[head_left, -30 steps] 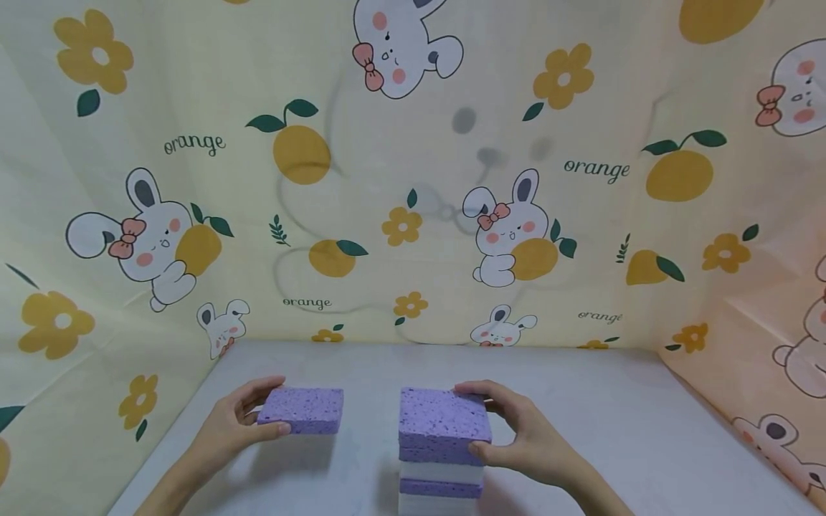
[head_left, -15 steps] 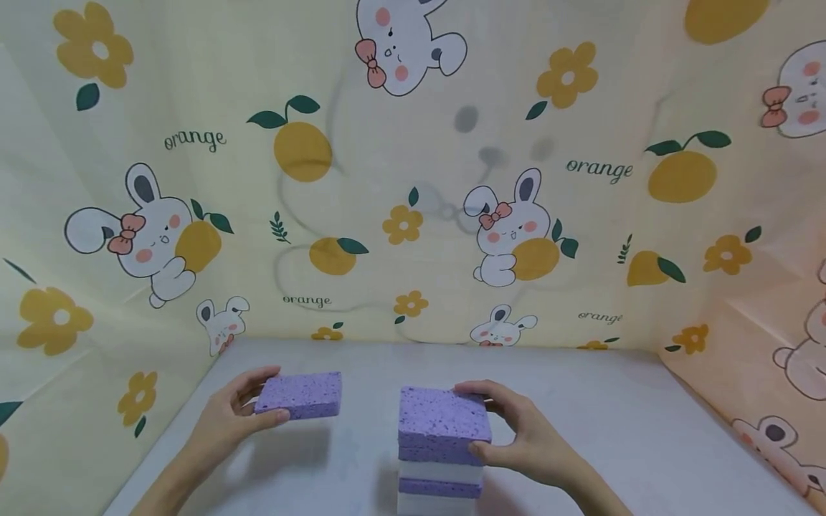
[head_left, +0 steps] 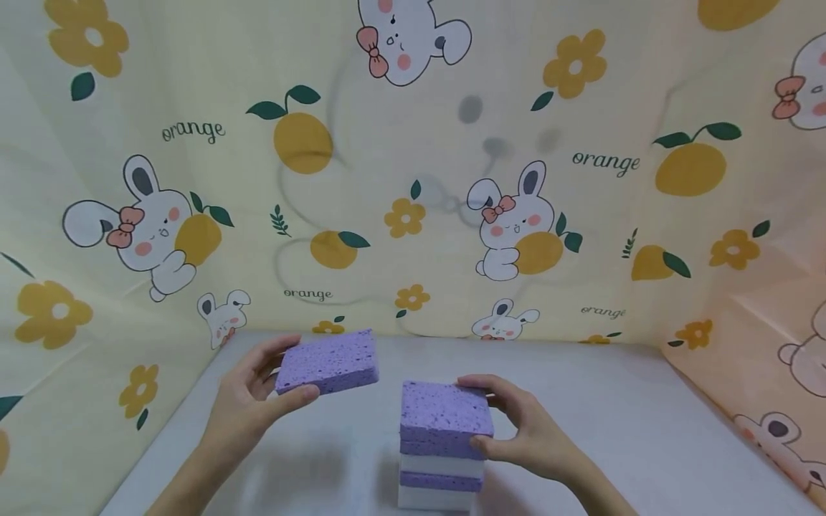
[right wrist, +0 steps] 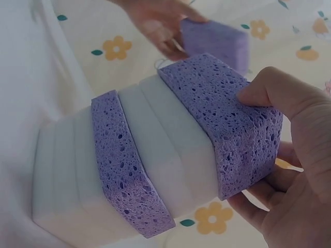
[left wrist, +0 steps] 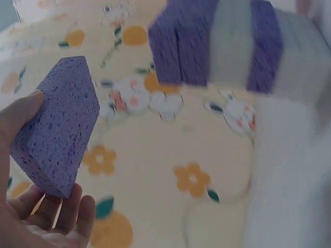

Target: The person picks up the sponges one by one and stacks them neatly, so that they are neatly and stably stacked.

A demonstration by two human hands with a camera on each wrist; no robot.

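Note:
Raised above the table to the left of the stack, a purple sponge (head_left: 329,358) tilts in my left hand (head_left: 248,398), thumb along its near edge and fingers at the far side. My right hand (head_left: 532,433) grips the upper end of a stack of sponges, thumb on one side and fingers on the opposite side. Two purple sponges (right wrist: 222,98) form the top of that stack. Below them come white sponge blocks (right wrist: 170,139), a single purple sponge (right wrist: 129,165) and several more white blocks (right wrist: 62,175). The left wrist view shows the stack blurred.
The stack stands on a pale grey-white table (head_left: 600,401). Behind it and along both sides hangs a cream curtain (head_left: 361,179) printed with rabbits, oranges and flowers. A shadow falls on the table beneath the left hand.
My left hand has lifted its purple sponge higher and moved it right, closer to the stack, tilting it more. The right hand keeps its grip on the stack. The head view has shifted slightly.

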